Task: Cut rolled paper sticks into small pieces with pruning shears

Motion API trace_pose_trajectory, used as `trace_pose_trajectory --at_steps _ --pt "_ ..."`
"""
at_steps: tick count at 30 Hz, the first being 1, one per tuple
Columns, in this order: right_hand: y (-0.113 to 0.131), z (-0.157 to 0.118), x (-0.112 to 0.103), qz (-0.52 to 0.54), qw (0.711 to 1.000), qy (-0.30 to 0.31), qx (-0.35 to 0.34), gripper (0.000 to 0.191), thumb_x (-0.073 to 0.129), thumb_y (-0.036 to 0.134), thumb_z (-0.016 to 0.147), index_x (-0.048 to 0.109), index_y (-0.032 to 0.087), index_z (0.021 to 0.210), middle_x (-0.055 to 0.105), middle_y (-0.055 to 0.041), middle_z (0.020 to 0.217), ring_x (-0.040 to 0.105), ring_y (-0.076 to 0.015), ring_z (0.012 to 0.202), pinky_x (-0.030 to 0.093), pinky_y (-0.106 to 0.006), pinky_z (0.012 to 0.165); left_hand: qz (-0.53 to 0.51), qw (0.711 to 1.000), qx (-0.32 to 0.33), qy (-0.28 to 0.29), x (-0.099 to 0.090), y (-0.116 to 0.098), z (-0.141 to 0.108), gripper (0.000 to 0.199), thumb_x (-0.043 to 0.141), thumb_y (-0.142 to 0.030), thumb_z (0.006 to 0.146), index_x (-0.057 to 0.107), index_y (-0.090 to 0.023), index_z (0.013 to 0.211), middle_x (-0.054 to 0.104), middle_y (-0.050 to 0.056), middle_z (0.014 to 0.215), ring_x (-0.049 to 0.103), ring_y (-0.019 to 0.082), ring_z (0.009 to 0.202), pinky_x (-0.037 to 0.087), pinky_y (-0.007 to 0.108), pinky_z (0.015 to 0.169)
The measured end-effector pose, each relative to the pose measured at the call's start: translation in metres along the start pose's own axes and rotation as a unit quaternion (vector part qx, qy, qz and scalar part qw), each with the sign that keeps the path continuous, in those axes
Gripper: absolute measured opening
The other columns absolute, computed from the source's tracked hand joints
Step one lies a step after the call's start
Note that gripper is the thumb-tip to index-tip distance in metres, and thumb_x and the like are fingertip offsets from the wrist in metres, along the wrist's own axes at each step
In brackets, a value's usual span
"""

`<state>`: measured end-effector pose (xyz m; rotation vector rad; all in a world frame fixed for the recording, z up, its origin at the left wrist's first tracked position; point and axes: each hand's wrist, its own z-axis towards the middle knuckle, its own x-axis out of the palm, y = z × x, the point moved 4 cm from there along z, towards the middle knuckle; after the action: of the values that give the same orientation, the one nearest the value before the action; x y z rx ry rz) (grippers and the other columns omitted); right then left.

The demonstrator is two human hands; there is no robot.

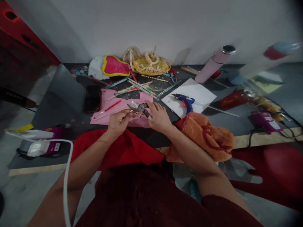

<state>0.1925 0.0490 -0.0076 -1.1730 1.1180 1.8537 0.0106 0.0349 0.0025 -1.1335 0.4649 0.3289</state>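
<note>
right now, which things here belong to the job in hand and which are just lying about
Likely part of the job:
pruning shears, in the right hand
small pale piece at the left hand, too small to identify
pink sheet beneath them

Probably just lying about:
phone
pink flask
orange towel
glue gun, unheld, though possibly useful

Dark grey table (pixel 63 101); pale wooden strip (pixel 38 169) runs along near edge. Left side: smartphone (pixel 92 98) lies flat at edge of pink paper sheet (pixel 103 122). Farther back: wooden chopsticks (pixel 142 86), crossed; wicker basket (pixel 139 67) behind. Right: white board (pixel 205 93) flat, pink flask (pixel 214 64) upright near it, orange towel (pixel 203 137) bunched at front edge
</note>
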Motion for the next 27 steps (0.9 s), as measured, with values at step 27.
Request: trace_pose_trajectory --at_steps 27 --pt "-0.0021 0.0005 0.0001 0.015 1.000 0.015 -0.003 0.053 0.047 0.029 0.084 0.041 0.017 0.135 0.059 -0.0134 0.120 0.052 -0.0301 0.107 0.043 -0.043 0.091 0.027 0.999 -0.011 0.015 0.0022 0.0068 0.0001 0.031 0.049 -0.035 0.090 0.073 -0.018 0.080 0.075 0.004 0.093 0.069 0.016 0.088 0.053 0.020 0.076"
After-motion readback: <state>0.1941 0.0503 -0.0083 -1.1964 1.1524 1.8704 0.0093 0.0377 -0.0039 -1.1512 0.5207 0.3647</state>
